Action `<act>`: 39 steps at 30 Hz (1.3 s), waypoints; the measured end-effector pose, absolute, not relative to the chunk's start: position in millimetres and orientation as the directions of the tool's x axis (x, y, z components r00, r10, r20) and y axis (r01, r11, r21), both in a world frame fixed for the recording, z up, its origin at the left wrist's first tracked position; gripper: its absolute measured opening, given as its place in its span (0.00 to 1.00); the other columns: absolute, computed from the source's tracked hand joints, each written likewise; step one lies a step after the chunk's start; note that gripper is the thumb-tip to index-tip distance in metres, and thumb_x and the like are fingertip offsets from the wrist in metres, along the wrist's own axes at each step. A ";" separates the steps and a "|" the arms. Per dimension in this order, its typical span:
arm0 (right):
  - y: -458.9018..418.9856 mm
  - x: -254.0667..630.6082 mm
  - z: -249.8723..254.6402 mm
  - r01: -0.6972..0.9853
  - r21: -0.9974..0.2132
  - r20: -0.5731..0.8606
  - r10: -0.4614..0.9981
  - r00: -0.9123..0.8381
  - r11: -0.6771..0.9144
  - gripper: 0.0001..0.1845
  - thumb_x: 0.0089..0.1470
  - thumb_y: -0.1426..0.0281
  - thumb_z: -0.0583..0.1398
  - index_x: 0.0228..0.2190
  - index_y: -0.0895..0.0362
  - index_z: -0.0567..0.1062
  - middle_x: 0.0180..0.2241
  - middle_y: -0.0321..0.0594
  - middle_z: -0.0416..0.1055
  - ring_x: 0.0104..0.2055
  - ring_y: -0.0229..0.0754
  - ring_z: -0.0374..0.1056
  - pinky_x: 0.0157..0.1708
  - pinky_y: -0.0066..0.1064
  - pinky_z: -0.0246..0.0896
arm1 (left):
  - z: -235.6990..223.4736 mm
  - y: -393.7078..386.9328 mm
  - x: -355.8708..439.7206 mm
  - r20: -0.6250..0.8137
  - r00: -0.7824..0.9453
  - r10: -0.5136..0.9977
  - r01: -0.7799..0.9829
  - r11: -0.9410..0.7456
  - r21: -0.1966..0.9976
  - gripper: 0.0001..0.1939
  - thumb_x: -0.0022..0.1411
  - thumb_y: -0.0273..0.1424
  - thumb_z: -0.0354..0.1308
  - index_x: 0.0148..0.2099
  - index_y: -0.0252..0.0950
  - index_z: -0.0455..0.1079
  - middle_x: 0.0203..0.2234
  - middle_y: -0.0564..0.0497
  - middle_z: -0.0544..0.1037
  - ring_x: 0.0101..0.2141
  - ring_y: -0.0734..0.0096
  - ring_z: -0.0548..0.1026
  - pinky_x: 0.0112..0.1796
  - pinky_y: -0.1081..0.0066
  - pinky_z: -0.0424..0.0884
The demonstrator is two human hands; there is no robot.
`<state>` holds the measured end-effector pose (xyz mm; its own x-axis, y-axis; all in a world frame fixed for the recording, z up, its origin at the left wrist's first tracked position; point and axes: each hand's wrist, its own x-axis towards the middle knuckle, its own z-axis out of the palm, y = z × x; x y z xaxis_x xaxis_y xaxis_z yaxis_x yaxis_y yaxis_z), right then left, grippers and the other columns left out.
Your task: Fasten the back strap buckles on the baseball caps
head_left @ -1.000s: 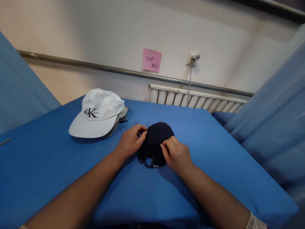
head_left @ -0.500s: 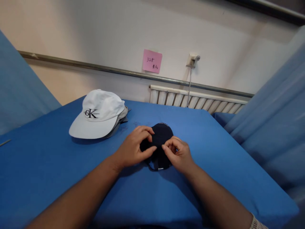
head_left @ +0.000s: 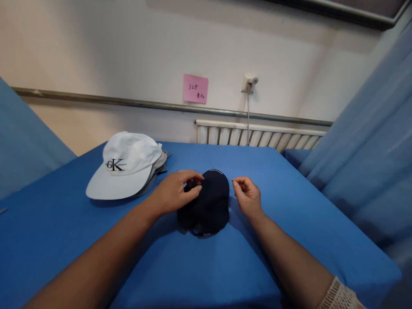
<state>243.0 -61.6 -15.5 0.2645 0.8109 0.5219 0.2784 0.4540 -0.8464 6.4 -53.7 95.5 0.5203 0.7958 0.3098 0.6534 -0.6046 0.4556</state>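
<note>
A dark navy baseball cap (head_left: 210, 201) lies on the blue-covered table, its brim pointing away from me and its strap end toward me. Over the cap's left side hovers my left hand (head_left: 180, 193), curved, with thumb and fingertips apart and nothing between them; whether it touches the cloth I cannot tell. My right hand (head_left: 249, 197) is off the cap, just right of the brim, its thumb and index finger pinched together. Anything in that pinch is too small to make out.
Left of the navy cap, a white cap (head_left: 128, 161) with a black CK mark sits on top of other grey caps (head_left: 157, 165). Behind the table (head_left: 257, 257) are a radiator (head_left: 257, 136) and a metal rail (head_left: 144, 104). Blue curtains (head_left: 360, 150) hang at both sides.
My right hand has moved off the cap to its right, still pinched. My left hand has stayed over the cap's left side. The view has shifted slightly.
</note>
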 end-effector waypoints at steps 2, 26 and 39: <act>-53.8 248.5 -19.5 0.232 -0.873 0.483 0.827 0.289 0.429 0.09 0.56 0.63 0.59 0.33 0.56 0.74 0.25 0.34 0.70 0.24 0.35 0.63 0.25 0.27 0.60 | 104.7 -42.5 15.8 0.129 0.638 0.759 0.659 -0.625 0.418 0.15 0.55 0.33 0.55 0.44 0.40 0.75 0.37 0.51 0.80 0.35 0.66 0.75 0.38 0.70 0.69; -46.5 244.9 -27.6 0.228 -0.898 0.406 0.909 0.096 0.377 0.08 0.54 0.65 0.58 0.29 0.56 0.74 0.23 0.32 0.69 0.23 0.34 0.64 0.25 0.25 0.58 | 135.1 -22.7 33.5 -0.281 0.723 0.631 0.689 -0.635 0.350 0.14 0.51 0.29 0.56 0.40 0.38 0.77 0.25 0.53 0.77 0.25 0.70 0.72 0.26 0.74 0.62; -67.7 247.0 -5.1 0.374 -0.738 0.544 0.823 -0.163 0.561 0.08 0.51 0.73 0.60 0.36 0.56 0.74 0.29 0.33 0.68 0.27 0.34 0.64 0.29 0.27 0.63 | 127.6 -29.6 26.0 -0.338 0.715 0.612 0.699 -0.628 0.341 0.15 0.49 0.27 0.55 0.40 0.38 0.75 0.27 0.53 0.78 0.27 0.70 0.73 0.27 0.75 0.64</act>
<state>247.0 -67.7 -5.1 -0.1627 0.8233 0.5437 0.3735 0.5614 -0.7384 26.0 -29.6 127.6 0.7150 0.6118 -0.3383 0.6991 -0.6284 0.3412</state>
